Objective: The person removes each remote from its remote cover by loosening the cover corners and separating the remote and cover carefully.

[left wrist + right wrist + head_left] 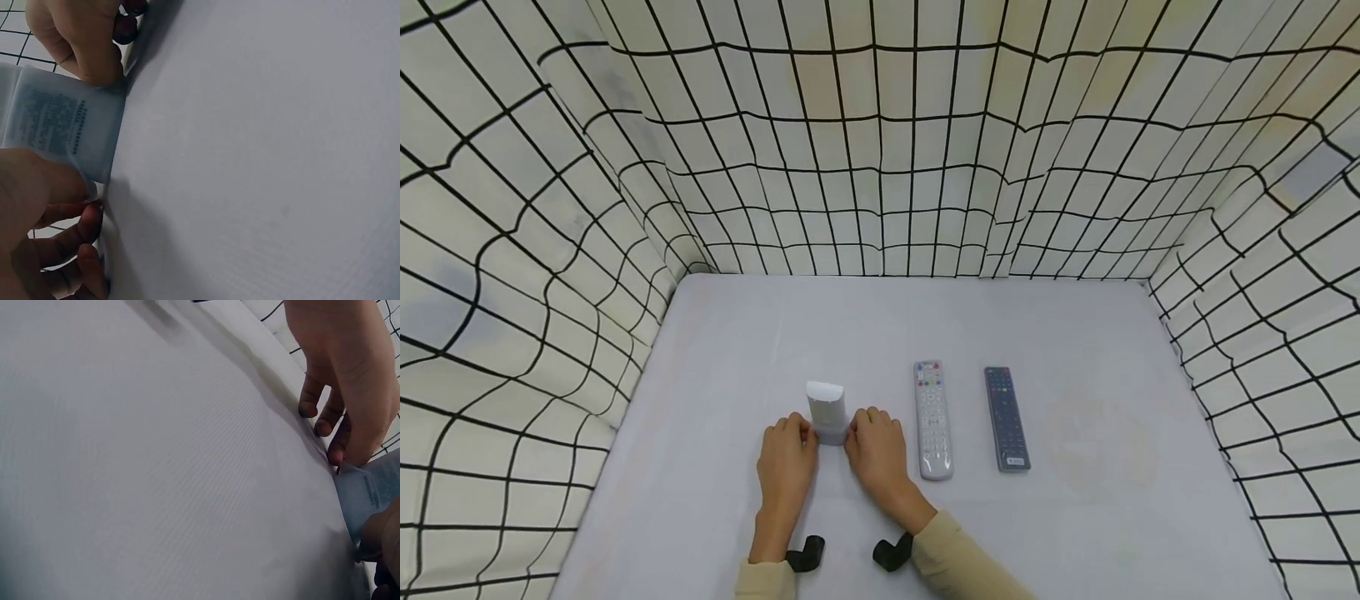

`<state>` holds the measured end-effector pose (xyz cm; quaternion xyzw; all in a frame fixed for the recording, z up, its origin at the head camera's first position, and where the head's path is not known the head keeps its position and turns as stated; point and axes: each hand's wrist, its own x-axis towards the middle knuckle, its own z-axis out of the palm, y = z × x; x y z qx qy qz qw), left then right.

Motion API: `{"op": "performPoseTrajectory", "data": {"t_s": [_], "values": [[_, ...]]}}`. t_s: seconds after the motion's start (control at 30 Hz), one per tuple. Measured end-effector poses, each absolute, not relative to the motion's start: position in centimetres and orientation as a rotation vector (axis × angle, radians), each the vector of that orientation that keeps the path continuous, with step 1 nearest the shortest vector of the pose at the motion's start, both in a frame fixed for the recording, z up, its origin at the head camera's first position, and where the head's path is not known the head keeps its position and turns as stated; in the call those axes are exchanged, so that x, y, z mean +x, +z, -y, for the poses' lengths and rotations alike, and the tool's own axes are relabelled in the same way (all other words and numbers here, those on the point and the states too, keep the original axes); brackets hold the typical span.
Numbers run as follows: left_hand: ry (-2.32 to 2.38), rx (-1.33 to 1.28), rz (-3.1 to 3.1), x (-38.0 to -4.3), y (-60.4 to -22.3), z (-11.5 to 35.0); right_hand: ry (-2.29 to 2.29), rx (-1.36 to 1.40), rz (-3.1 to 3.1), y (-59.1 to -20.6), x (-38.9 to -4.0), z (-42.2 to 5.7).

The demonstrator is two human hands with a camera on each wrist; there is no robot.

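Observation:
A narrow white object with a printed label (50, 119) stands upright on the table, inside a translucent plastic sleeve (103, 134); its white top (825, 390) shows in the head view. My left hand (786, 462) pinches the sleeve low on its left side. Opposite it, my right hand (877, 454) pinches the lower right corner. Both thumbs are close to the table in the wrist views, and the exact grip is partly hidden. Right of the hands lies a light grey remote control (933, 421), then a dark remote control (1007, 418), both buttons up.
The white table (737, 333) carries these things. White walls with a black grid (880, 142) rise along its back and both sides. Black wrist camera mounts (806, 553) stick out from the forearms near the front.

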<state>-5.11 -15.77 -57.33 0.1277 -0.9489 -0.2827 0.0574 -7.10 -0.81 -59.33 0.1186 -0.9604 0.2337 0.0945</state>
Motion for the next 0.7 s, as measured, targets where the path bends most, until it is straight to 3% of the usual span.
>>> {"op": "performPoseTrajectory", "data": {"t_s": [0.23,0.7], "values": [[-0.964,0.412,2.874,-4.9,-56.0,15.4,0.722,0.376,2.829,-59.5,-6.8,0.7],[-1.469,0.045,2.882,-4.4,-50.7,16.5,0.679,0.388,2.822,-59.4,-6.8,0.6]]}}
